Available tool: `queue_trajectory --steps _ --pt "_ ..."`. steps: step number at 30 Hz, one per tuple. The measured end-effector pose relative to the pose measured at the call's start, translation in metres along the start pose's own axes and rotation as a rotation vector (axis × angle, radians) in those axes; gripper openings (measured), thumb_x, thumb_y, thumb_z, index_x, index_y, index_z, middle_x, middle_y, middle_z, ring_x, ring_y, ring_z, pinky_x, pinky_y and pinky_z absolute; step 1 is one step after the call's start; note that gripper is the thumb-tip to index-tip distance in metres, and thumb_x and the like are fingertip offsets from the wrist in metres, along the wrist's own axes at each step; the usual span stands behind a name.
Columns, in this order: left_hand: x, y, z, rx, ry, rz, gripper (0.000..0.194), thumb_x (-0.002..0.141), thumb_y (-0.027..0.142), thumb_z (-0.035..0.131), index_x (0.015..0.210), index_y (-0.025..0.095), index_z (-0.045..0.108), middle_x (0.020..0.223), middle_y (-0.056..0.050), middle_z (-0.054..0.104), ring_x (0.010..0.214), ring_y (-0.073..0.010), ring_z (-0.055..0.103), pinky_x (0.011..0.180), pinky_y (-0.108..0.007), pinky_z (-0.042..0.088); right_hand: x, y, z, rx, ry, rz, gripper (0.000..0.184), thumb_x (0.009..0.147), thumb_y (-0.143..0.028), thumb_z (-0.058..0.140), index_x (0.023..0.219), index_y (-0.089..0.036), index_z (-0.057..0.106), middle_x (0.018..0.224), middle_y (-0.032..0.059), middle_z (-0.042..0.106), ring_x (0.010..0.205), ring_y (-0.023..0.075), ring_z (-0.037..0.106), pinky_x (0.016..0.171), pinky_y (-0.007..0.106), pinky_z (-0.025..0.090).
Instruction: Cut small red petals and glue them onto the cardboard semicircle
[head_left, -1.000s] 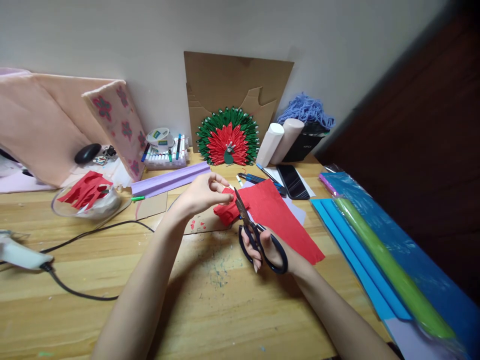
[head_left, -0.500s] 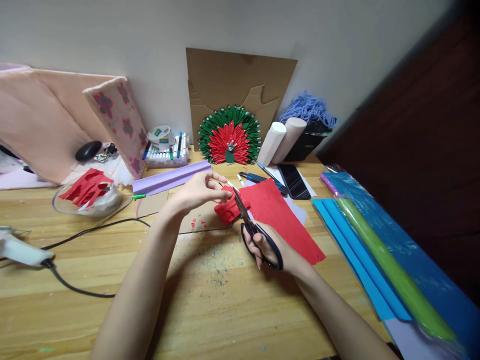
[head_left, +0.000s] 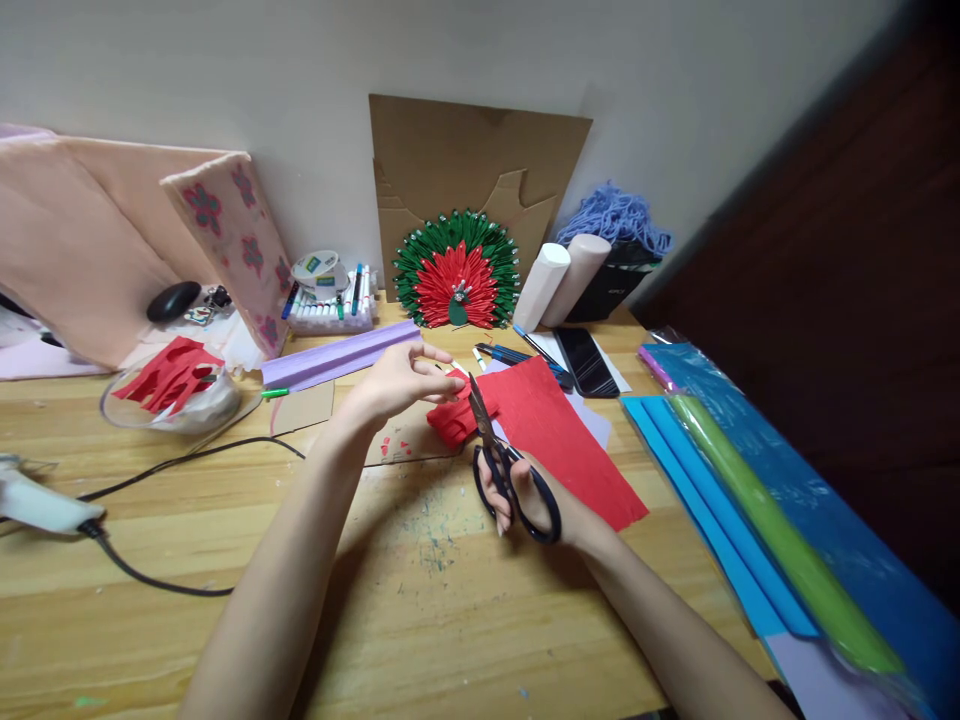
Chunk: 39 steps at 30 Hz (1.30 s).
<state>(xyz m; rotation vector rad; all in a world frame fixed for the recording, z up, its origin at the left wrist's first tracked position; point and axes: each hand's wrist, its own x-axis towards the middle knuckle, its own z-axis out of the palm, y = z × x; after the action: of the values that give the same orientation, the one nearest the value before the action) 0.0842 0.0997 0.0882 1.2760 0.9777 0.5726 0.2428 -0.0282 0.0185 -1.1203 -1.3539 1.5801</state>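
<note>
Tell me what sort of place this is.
Likely a crafting spot at a wooden table: scissors in the right hand, a red sheet and a box of markers.

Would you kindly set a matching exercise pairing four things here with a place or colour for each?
1. Scissors
2. Phone
3. Yarn
4. Heaped red pieces

A. Blue, near the wall
B. Inside the clear bowl
C. Held in the right hand
D. Lying on white paper

Pairs: 1-C, 2-D, 3-A, 4-B
</note>
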Motion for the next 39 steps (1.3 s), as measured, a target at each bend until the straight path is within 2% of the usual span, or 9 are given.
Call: queue_trajectory --steps 4,12,17,25,29,32,34,36,39 --pt "0.0 -0.001 0.003 0.056 -0.025 0.011 0.031 0.065 0.007 0.069 0.089 0.011 0.049 0.058 0.0 0.064 0.05 -0.0088 0.057 0.053 -0.022 0.044 0.001 -0.003 0.005 0.064 0.033 0.021 0.073 0.054 -0.089 0.033 0.076 -0.02 0.041 0.047 -0.009 0.038 0.037 0.0069 0.04 0.038 0.021 0.041" --pt "0.004 -0.006 0.004 0.048 -0.019 0.031 0.032 0.064 0.007 0.07 0.086 0.012 0.049 0.057 0.001 0.063 0.048 -0.0075 0.055 0.053 -0.022 0.043 0.007 0.002 0.009 0.167 0.08 0.098 0.073 0.048 -0.088 0.043 0.071 -0.019 0.041 0.044 -0.0098 0.039 0.032 0.0049 0.039 0.033 0.017 0.04" --pt "0.004 -0.005 0.002 0.033 -0.028 0.02 0.032 0.063 0.006 0.07 0.085 0.012 0.049 0.057 0.0 0.063 0.049 -0.0086 0.057 0.054 -0.023 0.044 0.006 0.004 0.007 0.069 0.129 0.078 0.068 0.055 -0.085 0.045 0.074 -0.02 0.04 0.043 -0.0101 0.038 0.031 0.0047 0.037 0.031 0.016 0.038" --pt "0.001 -0.002 -0.01 0.008 -0.056 0.007 0.033 0.06 0.007 0.073 0.083 0.012 0.05 0.055 0.0 0.064 0.053 -0.0109 0.061 0.057 -0.024 0.048 0.0 -0.002 -0.007 -0.063 0.051 0.032 0.056 0.066 -0.075 0.05 0.072 -0.02 0.041 0.046 -0.0099 0.036 0.033 0.0047 0.035 0.032 0.016 0.037" --pt "0.004 -0.004 -0.008 0.001 -0.038 0.045 0.034 0.06 0.009 0.075 0.083 0.012 0.051 0.055 0.0 0.064 0.051 -0.0102 0.06 0.055 -0.023 0.047 0.006 0.001 -0.003 0.05 0.166 0.001 0.068 0.059 -0.085 0.04 0.076 -0.019 0.044 0.045 -0.0079 0.042 0.035 0.0076 0.043 0.037 0.02 0.042" --pt "0.007 -0.008 0.005 -0.019 0.002 0.085 0.035 0.059 0.012 0.076 0.085 0.012 0.051 0.058 -0.001 0.066 0.055 -0.0117 0.062 0.057 -0.024 0.048 0.015 0.001 -0.002 0.217 0.269 0.008 0.072 0.057 -0.087 0.036 0.074 -0.018 0.047 0.044 -0.005 0.048 0.039 0.0114 0.051 0.043 0.025 0.048" --pt "0.007 -0.009 0.018 -0.025 0.019 0.114 0.037 0.057 0.014 0.078 0.085 0.012 0.054 0.059 -0.001 0.066 0.058 -0.0125 0.063 0.059 -0.024 0.048 0.021 -0.001 -0.004 0.263 0.363 -0.007 0.06 0.063 -0.077 0.049 0.072 -0.018 0.049 0.043 -0.0051 0.049 0.038 0.0115 0.052 0.043 0.025 0.049" --pt "0.005 -0.011 0.032 -0.03 0.023 0.127 0.039 0.055 0.014 0.079 0.086 0.012 0.056 0.06 0.0 0.066 0.06 -0.0123 0.064 0.06 -0.023 0.048 0.025 -0.004 -0.008 0.276 0.47 -0.085 0.045 0.065 -0.061 0.062 0.069 -0.018 0.049 0.043 -0.0064 0.049 0.037 0.0102 0.051 0.042 0.024 0.049" --pt "0.001 -0.011 0.05 -0.027 0.012 0.112 0.038 0.057 0.016 0.079 0.089 0.012 0.058 0.061 0.0 0.067 0.059 -0.0115 0.063 0.06 -0.022 0.047 0.026 -0.008 -0.015 0.311 0.597 -0.211 0.035 0.066 -0.048 0.067 0.068 -0.019 0.048 0.041 -0.0077 0.048 0.035 0.0086 0.048 0.041 0.022 0.049"
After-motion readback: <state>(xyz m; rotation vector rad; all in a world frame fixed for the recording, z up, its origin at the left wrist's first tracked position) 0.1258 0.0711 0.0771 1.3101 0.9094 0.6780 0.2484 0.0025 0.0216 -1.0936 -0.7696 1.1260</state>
